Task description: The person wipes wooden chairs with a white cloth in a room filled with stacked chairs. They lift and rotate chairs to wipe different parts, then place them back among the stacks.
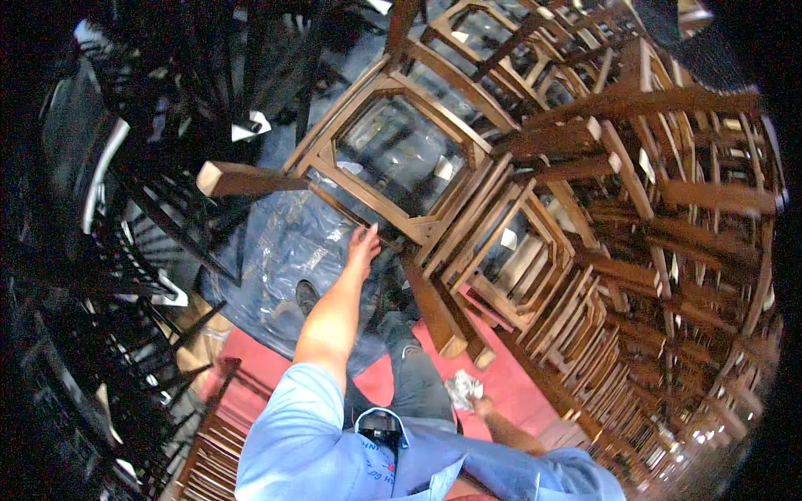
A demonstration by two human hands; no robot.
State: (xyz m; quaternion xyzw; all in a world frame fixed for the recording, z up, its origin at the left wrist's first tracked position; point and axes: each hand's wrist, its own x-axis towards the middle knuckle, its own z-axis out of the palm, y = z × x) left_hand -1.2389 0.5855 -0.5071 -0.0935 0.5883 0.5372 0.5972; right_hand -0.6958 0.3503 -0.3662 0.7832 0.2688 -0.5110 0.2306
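In front of me stands a brown wooden chair frame [368, 196], its seat opening unfilled and its legs pointing toward me. My left hand [363, 246] reaches up to its near rail, fingers curled around the edge. Lower down on my right side, my right hand [483, 407] is closed on a crumpled white rag [462, 390], held apart from the chair frame. Part of the right hand's fingers is hidden by the rag.
Brown chair frames [510, 275] stand nested in a long row to the right, with more piled beyond. Dark chairs [134, 250] crowd the left. Blue-grey plastic sheeting [267, 275] and a red mat [510, 367] cover the floor. A slatted wooden piece [205, 459] lies at lower left.
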